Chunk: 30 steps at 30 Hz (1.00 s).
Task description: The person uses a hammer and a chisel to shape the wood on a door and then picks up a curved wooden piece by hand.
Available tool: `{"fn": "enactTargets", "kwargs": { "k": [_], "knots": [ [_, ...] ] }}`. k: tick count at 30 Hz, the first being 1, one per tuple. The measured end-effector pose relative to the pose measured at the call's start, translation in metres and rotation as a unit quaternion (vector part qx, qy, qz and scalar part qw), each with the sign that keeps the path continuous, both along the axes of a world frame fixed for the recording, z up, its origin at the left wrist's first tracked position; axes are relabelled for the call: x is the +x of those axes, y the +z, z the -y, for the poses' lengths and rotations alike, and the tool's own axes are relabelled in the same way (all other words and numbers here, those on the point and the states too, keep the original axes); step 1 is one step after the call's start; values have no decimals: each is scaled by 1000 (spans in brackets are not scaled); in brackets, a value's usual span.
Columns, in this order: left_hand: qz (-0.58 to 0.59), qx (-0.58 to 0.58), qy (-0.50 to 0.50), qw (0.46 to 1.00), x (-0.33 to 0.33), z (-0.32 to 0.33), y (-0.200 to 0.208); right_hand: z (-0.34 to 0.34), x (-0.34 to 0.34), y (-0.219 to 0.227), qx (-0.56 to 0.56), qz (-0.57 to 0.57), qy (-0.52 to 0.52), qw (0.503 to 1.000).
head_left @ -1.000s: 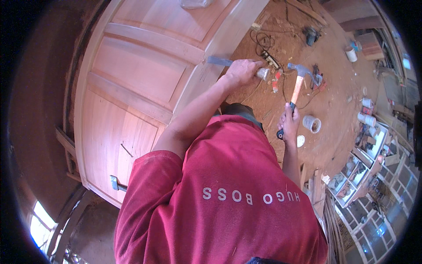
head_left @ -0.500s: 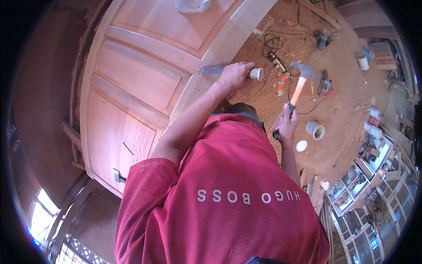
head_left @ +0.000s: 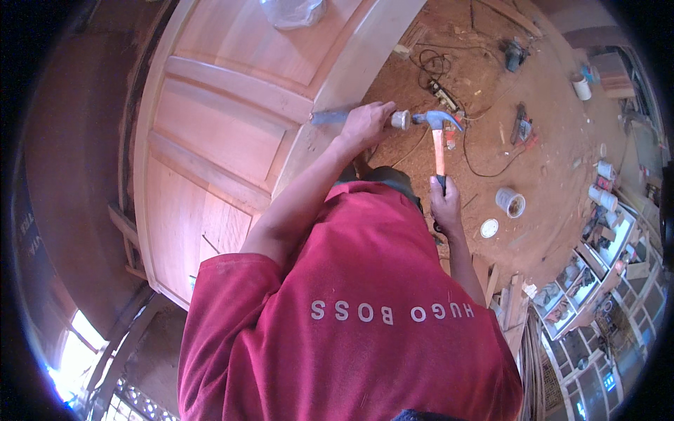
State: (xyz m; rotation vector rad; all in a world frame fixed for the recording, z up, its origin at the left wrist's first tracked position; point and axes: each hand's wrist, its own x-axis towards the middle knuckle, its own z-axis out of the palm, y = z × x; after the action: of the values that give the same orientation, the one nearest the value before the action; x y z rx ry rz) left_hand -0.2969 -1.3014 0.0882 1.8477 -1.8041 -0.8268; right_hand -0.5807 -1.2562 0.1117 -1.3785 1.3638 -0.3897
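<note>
My left hand (head_left: 368, 126) is wrapped round the handle of a chisel (head_left: 328, 117), whose grey blade lies across the pale edge board of a panelled wooden door (head_left: 217, 119), its tip near a joint. The butt of the handle sticks out to the right of my fist. My right hand (head_left: 446, 202) grips a claw hammer (head_left: 439, 147) by its black grip, head up. The hammer's striking face is just right of the chisel's butt, very close to it; contact is hard to tell.
A clear plastic container (head_left: 295, 10) stands on the door's far part. On the sawdust-covered floor are a power strip (head_left: 442, 95) with cables, a plastic tub (head_left: 510, 202), a white lid (head_left: 489, 228) and a power tool (head_left: 516, 55). A divided tray (head_left: 586, 281) of small items is at right.
My right hand has swung the hammer left, bringing its head from well right of the chisel up close to its butt. My left hand keeps its hold; the view has shifted slightly.
</note>
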Motion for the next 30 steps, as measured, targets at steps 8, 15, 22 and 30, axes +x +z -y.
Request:
{"fn": "enactTargets", "kwargs": {
  "k": [8, 15, 22, 30],
  "knots": [
    [17, 8, 11, 1000, 0, -1, 4, -1, 5, 12, 9, -29, 10, 999],
    [13, -10, 7, 1000, -2, -7, 1, -8, 18, 23, 89, 132, -170, 973],
    [-53, 93, -48, 993, -5, -37, 59, 17, 51, 30, 62, 128, -182, 973],
    [117, 29, 122, 985, 197, -30, 59, 62, 116, 37, 73, 127, -109, 983]
  ]
}}
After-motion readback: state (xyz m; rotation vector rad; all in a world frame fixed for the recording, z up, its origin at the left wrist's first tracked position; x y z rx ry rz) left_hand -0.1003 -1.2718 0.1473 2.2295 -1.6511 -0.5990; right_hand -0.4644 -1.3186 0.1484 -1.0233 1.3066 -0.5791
